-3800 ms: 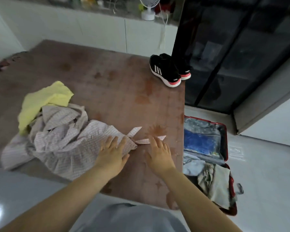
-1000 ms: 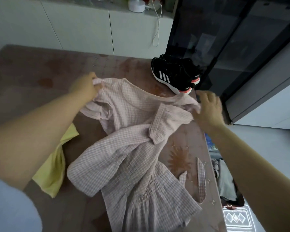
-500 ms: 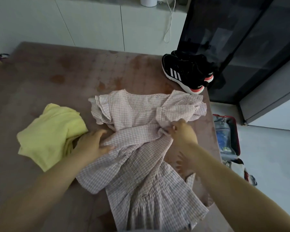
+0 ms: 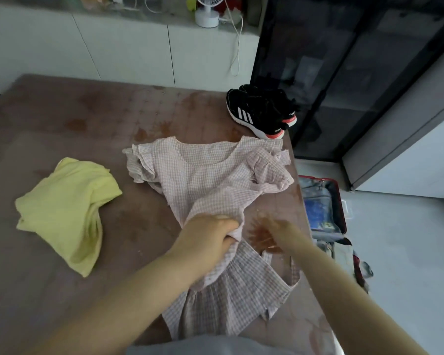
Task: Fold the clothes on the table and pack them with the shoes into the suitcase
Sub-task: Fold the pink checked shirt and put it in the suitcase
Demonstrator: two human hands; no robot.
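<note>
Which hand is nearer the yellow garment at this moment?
Left. The left hand grips the checked dress, to the right of the yellow garment; the right hand, blurred, is farther right, near the edge of the table by the suitcase.

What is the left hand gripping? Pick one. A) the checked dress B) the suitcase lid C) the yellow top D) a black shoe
A: the left hand has its fingers curled into a bunch of the checked dress; the yellow top lies apart, untouched.
</note>
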